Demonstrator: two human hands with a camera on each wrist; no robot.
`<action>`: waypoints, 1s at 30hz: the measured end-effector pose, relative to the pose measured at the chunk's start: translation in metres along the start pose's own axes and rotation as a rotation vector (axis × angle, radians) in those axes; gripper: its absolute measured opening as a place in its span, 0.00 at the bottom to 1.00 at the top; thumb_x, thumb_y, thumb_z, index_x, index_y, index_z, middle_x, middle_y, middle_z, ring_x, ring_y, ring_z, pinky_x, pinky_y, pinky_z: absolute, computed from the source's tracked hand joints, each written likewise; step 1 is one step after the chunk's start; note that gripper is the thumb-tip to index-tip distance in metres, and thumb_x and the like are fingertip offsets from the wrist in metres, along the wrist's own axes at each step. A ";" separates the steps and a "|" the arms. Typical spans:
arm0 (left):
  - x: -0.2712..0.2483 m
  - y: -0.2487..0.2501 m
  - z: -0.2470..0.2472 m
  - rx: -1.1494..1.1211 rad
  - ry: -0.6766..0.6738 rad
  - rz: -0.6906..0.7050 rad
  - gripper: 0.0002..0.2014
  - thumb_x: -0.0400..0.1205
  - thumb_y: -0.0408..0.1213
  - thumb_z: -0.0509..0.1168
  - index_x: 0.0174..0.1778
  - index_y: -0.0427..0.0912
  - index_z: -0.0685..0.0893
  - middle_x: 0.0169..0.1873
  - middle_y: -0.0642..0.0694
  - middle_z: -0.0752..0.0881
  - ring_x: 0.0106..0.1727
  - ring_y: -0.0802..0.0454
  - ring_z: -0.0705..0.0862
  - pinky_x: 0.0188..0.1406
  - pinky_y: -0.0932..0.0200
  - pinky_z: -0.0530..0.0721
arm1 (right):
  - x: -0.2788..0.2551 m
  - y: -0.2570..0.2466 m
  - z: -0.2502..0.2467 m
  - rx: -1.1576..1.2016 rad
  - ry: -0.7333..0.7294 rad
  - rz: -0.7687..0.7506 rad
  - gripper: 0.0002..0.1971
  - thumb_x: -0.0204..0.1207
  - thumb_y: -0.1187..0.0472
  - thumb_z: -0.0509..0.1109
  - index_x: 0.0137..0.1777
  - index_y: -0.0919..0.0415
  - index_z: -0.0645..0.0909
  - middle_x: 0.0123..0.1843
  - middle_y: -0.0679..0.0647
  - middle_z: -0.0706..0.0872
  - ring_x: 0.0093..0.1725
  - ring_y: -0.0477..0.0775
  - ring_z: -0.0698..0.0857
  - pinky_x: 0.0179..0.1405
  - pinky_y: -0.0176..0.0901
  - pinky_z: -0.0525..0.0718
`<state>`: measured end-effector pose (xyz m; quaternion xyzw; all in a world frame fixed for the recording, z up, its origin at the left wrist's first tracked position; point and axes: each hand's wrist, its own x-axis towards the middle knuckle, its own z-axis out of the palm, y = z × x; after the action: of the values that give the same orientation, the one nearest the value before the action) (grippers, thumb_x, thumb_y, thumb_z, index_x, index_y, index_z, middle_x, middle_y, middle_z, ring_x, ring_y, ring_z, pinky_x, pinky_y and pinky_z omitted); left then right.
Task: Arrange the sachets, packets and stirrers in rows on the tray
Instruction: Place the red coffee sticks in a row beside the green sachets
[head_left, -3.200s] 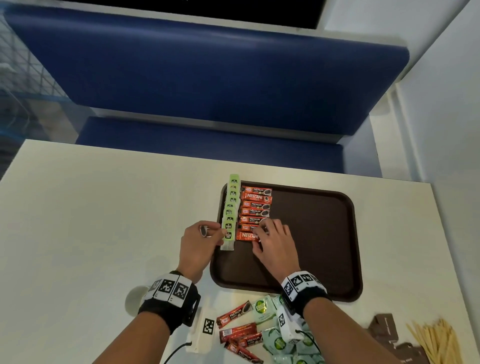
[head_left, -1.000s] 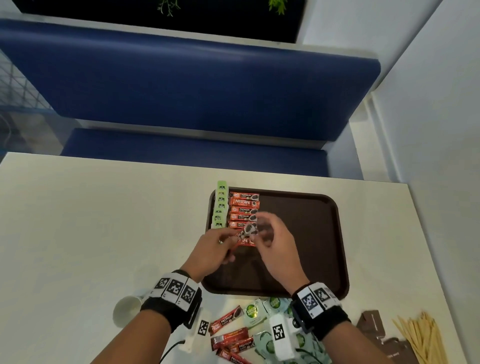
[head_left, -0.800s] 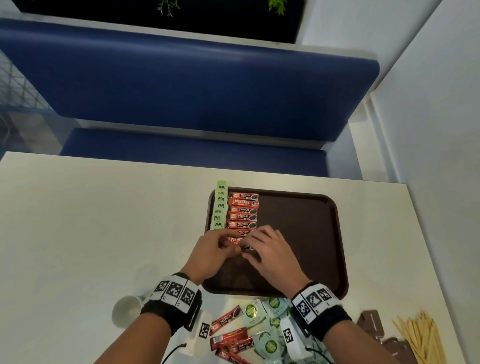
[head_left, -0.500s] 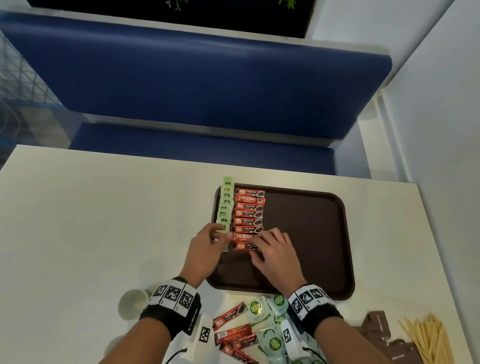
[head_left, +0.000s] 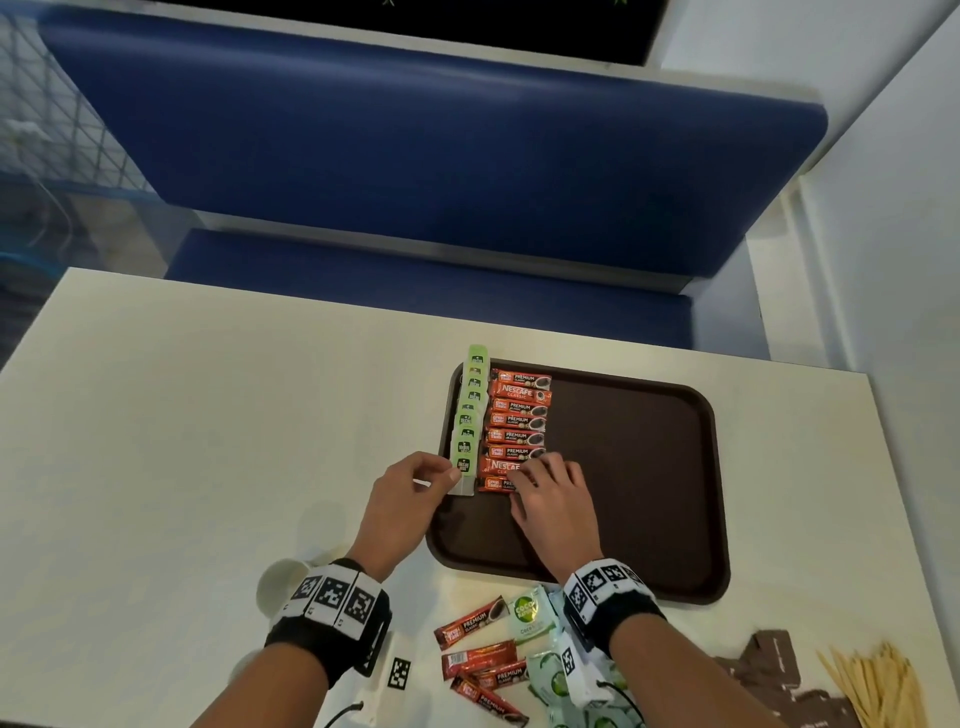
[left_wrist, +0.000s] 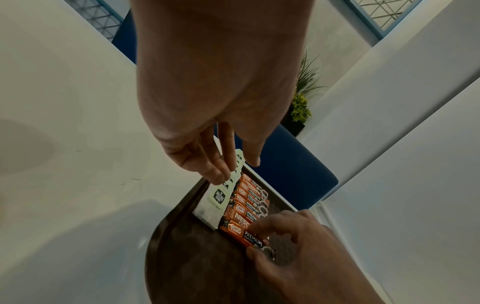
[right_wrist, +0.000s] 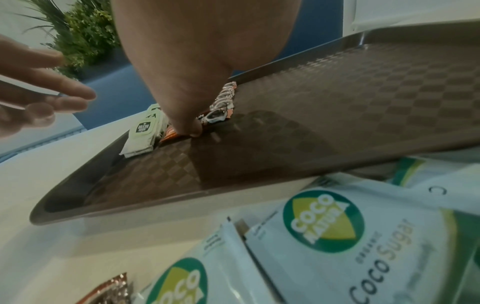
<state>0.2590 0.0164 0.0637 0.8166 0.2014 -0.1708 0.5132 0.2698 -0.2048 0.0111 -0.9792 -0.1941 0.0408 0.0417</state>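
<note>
A brown tray (head_left: 639, 467) lies on the cream table. Along its left edge runs a row of green tea bags (head_left: 470, 415), with a row of red coffee sachets (head_left: 519, 421) beside it. My left hand (head_left: 452, 475) is at the near end of the tea-bag row, its straight fingertips (left_wrist: 221, 176) touching the tags. My right hand (head_left: 524, 478) rests on the nearest red sachet (left_wrist: 241, 230). Its fingertips press down on the sachet and its thumb (right_wrist: 192, 131) is against the near edge. The sachet lies flat on the tray.
Near the table's front edge lie loose red sachets (head_left: 478, 654), Coco Sugar packets (right_wrist: 324, 226), brown packets (head_left: 769, 660) and wooden stirrers (head_left: 878, 686). A paper cup (head_left: 280, 582) stands by my left wrist. A blue bench lies beyond the table and a wall on the right.
A second ago both hands held a red sachet above the row. It now lies at the row's near end, and my left hand has shifted to the tea bags.
</note>
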 end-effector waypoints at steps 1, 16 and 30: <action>0.000 0.000 0.000 0.004 -0.003 -0.001 0.10 0.89 0.50 0.71 0.62 0.52 0.90 0.53 0.56 0.92 0.54 0.56 0.90 0.47 0.69 0.81 | 0.000 0.000 0.000 -0.005 -0.007 -0.003 0.11 0.82 0.52 0.74 0.61 0.52 0.90 0.61 0.51 0.90 0.67 0.58 0.81 0.64 0.55 0.80; -0.002 0.000 -0.005 0.019 -0.014 0.021 0.10 0.88 0.49 0.73 0.62 0.52 0.90 0.51 0.55 0.93 0.51 0.52 0.92 0.47 0.68 0.83 | -0.001 0.002 0.001 -0.014 -0.010 -0.027 0.12 0.82 0.52 0.73 0.62 0.53 0.88 0.62 0.51 0.90 0.69 0.57 0.80 0.66 0.55 0.80; -0.066 -0.028 0.019 0.409 -0.359 0.214 0.05 0.87 0.37 0.72 0.56 0.48 0.91 0.48 0.54 0.93 0.46 0.61 0.87 0.46 0.70 0.81 | -0.095 -0.027 -0.030 0.314 -0.133 -0.198 0.18 0.85 0.45 0.70 0.69 0.52 0.80 0.63 0.49 0.78 0.60 0.51 0.78 0.61 0.45 0.82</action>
<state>0.1869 -0.0001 0.0668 0.8763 -0.0185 -0.2948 0.3807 0.1745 -0.2185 0.0495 -0.9319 -0.2831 0.1308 0.1850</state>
